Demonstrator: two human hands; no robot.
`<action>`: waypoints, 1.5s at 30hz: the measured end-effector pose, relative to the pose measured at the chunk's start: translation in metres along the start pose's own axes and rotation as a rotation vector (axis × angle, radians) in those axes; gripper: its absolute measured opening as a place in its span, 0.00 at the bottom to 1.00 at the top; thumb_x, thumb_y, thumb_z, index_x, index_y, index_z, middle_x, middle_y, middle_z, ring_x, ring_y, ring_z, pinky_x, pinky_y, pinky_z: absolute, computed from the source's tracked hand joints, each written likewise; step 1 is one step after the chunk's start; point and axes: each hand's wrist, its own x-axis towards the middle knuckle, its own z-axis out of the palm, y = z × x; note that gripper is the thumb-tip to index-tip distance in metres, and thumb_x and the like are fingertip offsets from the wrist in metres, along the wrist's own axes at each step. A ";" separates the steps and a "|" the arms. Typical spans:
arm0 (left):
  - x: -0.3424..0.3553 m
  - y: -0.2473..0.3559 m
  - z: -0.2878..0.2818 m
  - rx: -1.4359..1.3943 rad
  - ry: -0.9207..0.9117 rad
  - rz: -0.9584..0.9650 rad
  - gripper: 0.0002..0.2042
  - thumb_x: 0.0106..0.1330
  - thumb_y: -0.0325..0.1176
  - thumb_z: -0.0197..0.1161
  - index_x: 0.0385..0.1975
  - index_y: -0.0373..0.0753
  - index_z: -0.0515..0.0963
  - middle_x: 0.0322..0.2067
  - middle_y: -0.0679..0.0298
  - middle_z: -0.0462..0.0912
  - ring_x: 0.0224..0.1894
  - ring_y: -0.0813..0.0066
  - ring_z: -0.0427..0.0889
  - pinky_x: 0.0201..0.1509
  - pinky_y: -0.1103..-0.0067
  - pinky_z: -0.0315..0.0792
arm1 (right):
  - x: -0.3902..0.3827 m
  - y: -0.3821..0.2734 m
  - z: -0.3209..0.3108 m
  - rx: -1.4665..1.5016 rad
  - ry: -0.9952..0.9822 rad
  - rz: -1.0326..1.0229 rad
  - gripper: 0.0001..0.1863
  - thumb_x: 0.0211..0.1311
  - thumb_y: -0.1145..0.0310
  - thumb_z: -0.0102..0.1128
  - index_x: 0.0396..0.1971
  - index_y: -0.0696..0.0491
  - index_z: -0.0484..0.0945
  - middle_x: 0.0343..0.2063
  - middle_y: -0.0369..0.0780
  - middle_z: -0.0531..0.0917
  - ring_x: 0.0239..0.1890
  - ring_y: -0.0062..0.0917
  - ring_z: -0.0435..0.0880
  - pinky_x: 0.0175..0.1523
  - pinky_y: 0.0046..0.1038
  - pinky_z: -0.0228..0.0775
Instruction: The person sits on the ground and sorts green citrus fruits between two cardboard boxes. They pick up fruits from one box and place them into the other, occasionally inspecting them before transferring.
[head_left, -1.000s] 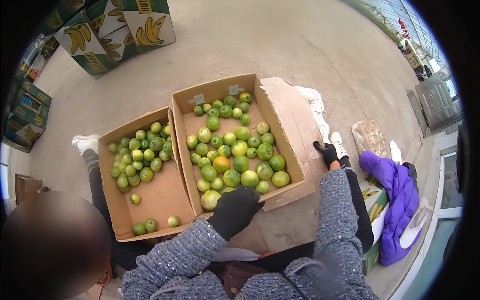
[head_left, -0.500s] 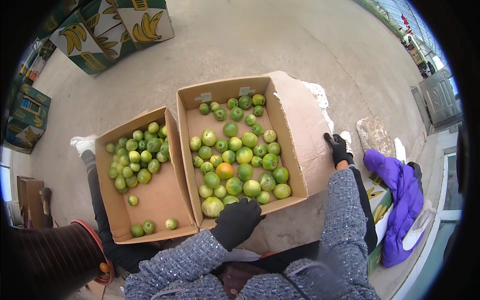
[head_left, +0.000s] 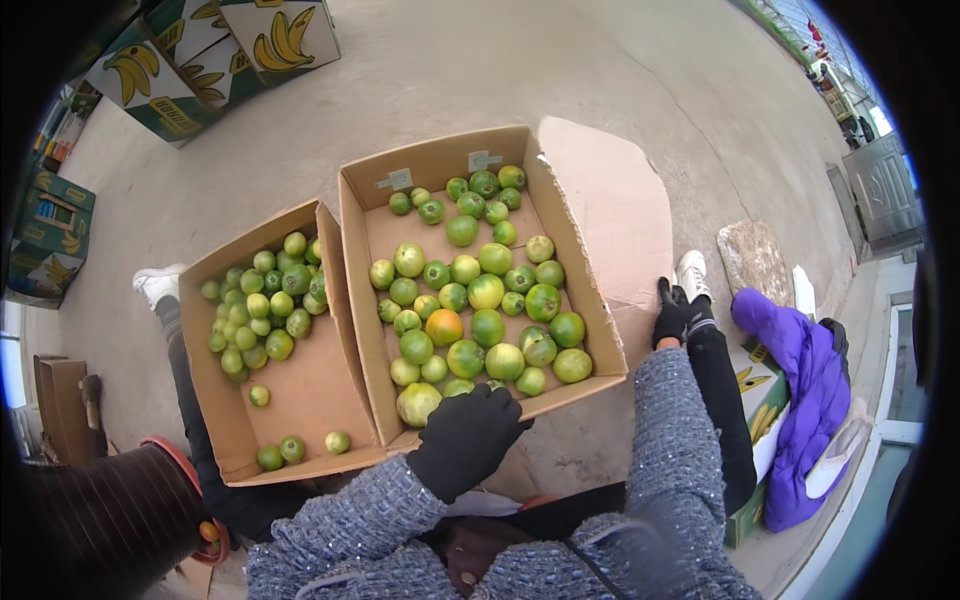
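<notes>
smooth round tomatoes point(head_left: 487, 328), cardboard box point(head_left: 440, 178), gloved fingers point(head_left: 497, 403)

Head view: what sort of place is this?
Probably a produce packing or storage area: open cardboard boxes holding green, tomato-like fruit, banana-printed cartons stacked nearby, and a broad, bare, concrete-looking floor. Whether indoors or outdoors, I can't tell.

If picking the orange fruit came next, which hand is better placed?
Probably the left hand: it is at the near side of the box holding the orange fruit. The right hand is farther off, at the cardboard flap.
</notes>
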 end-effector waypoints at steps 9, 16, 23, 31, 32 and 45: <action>0.002 -0.002 0.036 0.043 -0.035 0.035 0.12 0.62 0.44 0.63 0.27 0.42 0.75 0.27 0.63 0.75 0.29 0.65 0.79 0.25 0.69 0.73 | -0.023 -0.046 0.019 0.110 0.038 0.008 0.16 0.60 0.61 0.68 0.30 0.61 0.80 0.22 0.36 0.80 0.26 0.24 0.73 0.35 0.26 0.66; 0.002 0.003 0.030 0.001 -0.060 -0.038 0.13 0.61 0.45 0.64 0.28 0.41 0.77 0.28 0.60 0.76 0.29 0.63 0.80 0.27 0.68 0.73 | -0.002 -0.054 0.021 -0.608 0.490 -0.226 0.41 0.55 0.38 0.63 0.57 0.57 0.72 0.46 0.50 0.82 0.47 0.45 0.82 0.51 0.37 0.72; -0.002 0.001 0.030 -0.024 -0.117 -0.020 0.15 0.62 0.47 0.62 0.27 0.40 0.77 0.28 0.61 0.76 0.31 0.63 0.80 0.29 0.67 0.75 | 0.059 -0.010 -0.001 -0.520 -0.210 0.114 0.45 0.49 0.24 0.53 0.31 0.59 0.85 0.30 0.51 0.85 0.36 0.45 0.82 0.45 0.40 0.70; -0.016 -0.007 0.038 -0.004 -0.192 -0.058 0.15 0.64 0.46 0.61 0.29 0.38 0.78 0.30 0.61 0.77 0.35 0.63 0.81 0.32 0.66 0.77 | -0.002 -0.013 -0.012 -0.564 -0.139 0.205 0.54 0.46 0.22 0.54 0.47 0.66 0.79 0.45 0.57 0.82 0.50 0.49 0.80 0.56 0.41 0.69; -0.016 -0.006 0.040 -0.025 -0.201 -0.051 0.16 0.64 0.47 0.60 0.29 0.38 0.78 0.31 0.61 0.77 0.35 0.63 0.81 0.32 0.66 0.77 | 0.000 -0.006 -0.024 -0.605 -0.171 0.237 0.55 0.45 0.21 0.53 0.49 0.65 0.78 0.46 0.57 0.82 0.51 0.49 0.79 0.57 0.41 0.69; 0.013 -0.050 -0.077 -0.138 0.439 -0.049 0.29 0.60 0.51 0.67 0.54 0.37 0.72 0.50 0.50 0.78 0.53 0.52 0.76 0.57 0.63 0.71 | 0.020 -0.023 0.005 -0.623 -0.171 0.456 0.58 0.48 0.21 0.51 0.64 0.60 0.65 0.61 0.56 0.70 0.61 0.45 0.72 0.65 0.43 0.61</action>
